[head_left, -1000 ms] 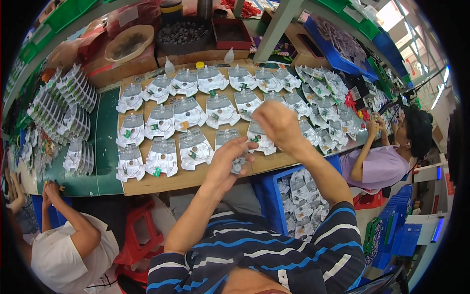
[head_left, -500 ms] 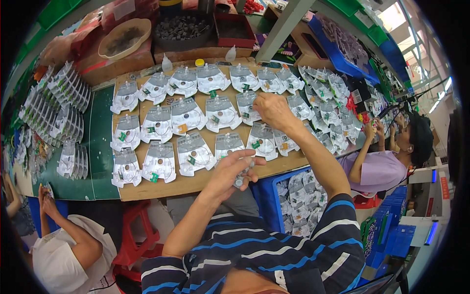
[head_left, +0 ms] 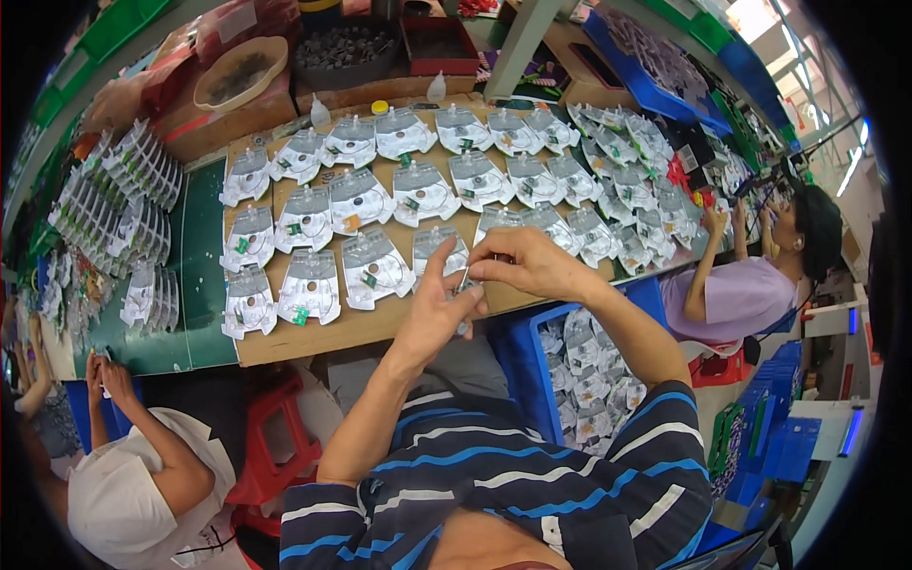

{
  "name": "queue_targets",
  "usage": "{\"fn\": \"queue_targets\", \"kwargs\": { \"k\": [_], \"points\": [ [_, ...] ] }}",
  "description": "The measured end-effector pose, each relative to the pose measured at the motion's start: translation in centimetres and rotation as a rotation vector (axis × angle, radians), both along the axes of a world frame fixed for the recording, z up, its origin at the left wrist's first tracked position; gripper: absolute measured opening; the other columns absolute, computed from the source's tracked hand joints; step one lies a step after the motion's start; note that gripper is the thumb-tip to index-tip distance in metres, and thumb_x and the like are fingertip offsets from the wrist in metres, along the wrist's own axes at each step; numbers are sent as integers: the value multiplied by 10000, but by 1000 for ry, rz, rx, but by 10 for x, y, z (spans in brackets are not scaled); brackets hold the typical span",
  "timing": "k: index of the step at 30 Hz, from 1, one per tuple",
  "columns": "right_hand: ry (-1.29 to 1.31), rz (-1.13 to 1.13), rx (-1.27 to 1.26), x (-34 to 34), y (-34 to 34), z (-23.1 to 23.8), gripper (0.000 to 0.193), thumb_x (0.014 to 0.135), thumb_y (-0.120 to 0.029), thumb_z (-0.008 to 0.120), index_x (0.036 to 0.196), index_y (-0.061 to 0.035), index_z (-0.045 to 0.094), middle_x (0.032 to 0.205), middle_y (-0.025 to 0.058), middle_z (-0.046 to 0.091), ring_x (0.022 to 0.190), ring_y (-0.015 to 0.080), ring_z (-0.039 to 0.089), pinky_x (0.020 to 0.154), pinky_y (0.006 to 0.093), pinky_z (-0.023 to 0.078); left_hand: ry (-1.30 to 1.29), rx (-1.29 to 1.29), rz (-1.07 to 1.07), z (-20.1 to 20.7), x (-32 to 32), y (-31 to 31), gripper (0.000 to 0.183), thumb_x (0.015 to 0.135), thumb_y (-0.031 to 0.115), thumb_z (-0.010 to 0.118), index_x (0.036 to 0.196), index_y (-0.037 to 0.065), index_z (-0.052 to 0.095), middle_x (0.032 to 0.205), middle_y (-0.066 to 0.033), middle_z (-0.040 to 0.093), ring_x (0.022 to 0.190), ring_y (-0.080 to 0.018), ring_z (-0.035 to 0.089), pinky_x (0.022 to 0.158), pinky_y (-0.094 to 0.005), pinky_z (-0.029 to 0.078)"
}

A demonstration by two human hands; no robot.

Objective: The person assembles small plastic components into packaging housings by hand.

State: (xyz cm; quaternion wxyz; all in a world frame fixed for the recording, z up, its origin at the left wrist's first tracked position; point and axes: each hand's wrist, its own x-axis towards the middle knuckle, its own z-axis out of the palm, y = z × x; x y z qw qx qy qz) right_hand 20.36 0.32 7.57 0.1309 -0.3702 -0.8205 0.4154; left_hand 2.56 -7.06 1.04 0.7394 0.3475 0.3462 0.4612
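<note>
My left hand [head_left: 432,313] is raised over the near edge of the bench, its fingers curled around a few small grey pieces [head_left: 464,328]. Pinched fingertips of my right hand [head_left: 522,264] meet the left thumb and fingers, where something small and shiny shows; I cannot make out what it is. Beyond both hands, white-grey plastic housings [head_left: 373,266] lie in rows on a brown board [head_left: 380,332]. Several carry a small green circuit board [head_left: 300,314] and thin wires. My right hand and forearm partly cover the nearest housings.
More housings are stacked on the green tabletop [head_left: 204,275] at left and heaped at right. Behind stand a dark tub [head_left: 347,52] of grey pieces, a cream basket [head_left: 242,76] and a red tray [head_left: 442,47]. A blue bin [head_left: 532,380] sits beside me. People work on both sides.
My right hand has come back from a housing in the middle row to my left hand. The left fingers have closed more over the grey pieces. The view has shifted slightly.
</note>
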Motion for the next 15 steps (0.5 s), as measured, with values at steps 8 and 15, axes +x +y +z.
{"fn": "queue_targets", "kwargs": {
  "k": [8,15],
  "points": [
    [135,-95,-175,15,-16,-11,200,883,-178,668,949,10,686,788,81,661,715,148,610,640,292,472,104,-1,-57,4,13,-7,636,901,50,600,1430,-3,252,1147,-159,593,739,-126,611,472,-219,480],
    [292,-443,-118,39,-18,-11,109,908,-126,674,921,-17,673,780,-31,608,669,14,517,581,185,406,-33,-70,-168,-9,24,3,237,957,79,530,1174,-9,493,974,-92,649,686,-101,584,452,-211,452]
  ]
}}
